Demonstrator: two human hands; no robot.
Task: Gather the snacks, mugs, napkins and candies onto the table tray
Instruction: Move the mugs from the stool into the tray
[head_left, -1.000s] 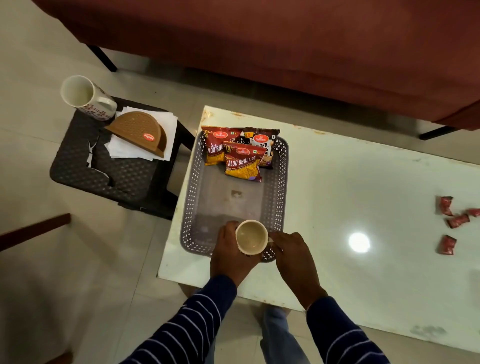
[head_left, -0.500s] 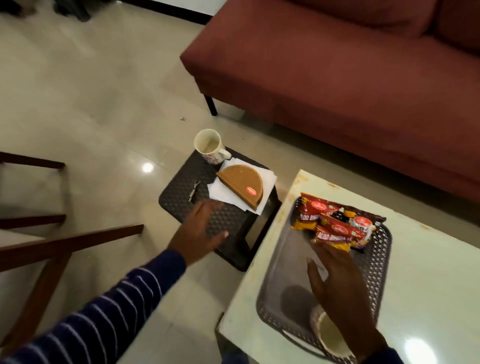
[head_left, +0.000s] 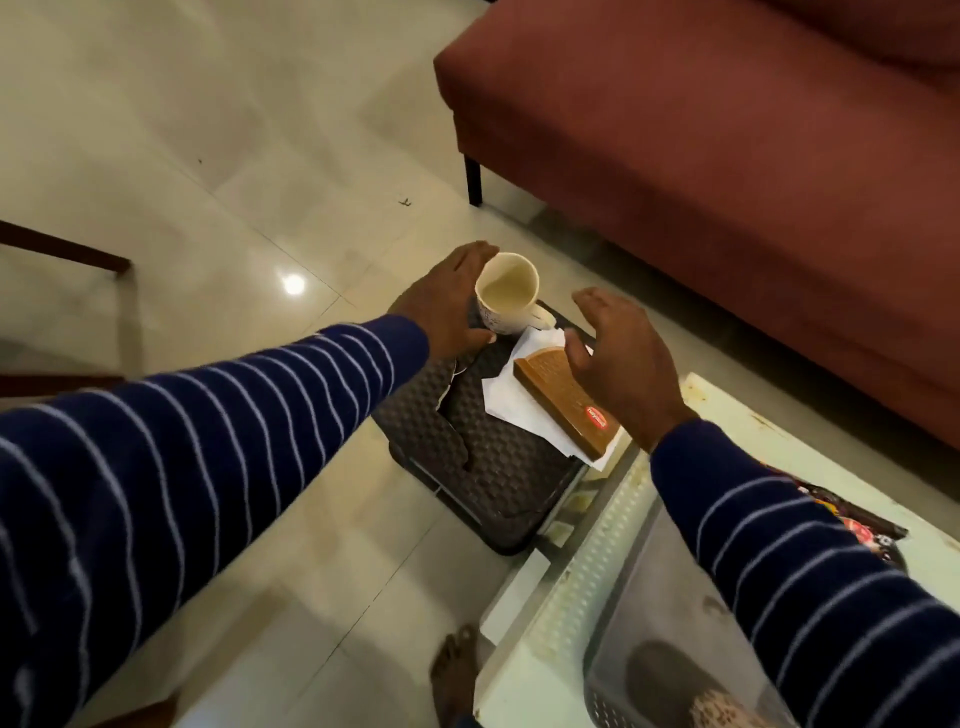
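Note:
A cream mug (head_left: 506, 291) stands tilted on the far corner of a dark woven stool (head_left: 488, 467), and my left hand (head_left: 447, 306) is wrapped around its left side. Beside it, a brown half-round napkin holder (head_left: 556, 395) lies on white napkins (head_left: 511, 405). My right hand (head_left: 618, 364) hovers just over the holder with fingers spread, holding nothing. The grey perforated tray (head_left: 597, 571) sits on the white table (head_left: 519, 675) at bottom right. A second mug (head_left: 722, 709) shows at the tray's near end. Snack packets (head_left: 857, 525) peek out behind my right sleeve.
A red sofa (head_left: 727, 156) runs along the back right, its black leg close to the stool. Wooden furniture legs (head_left: 62, 249) stand at the far left on the tiled floor. My bare foot (head_left: 457, 670) is beside the table's corner.
My left hand reached across the stool and closed around the mug. My right hand left the tray and came over the napkin holder. The view swung left toward the stool.

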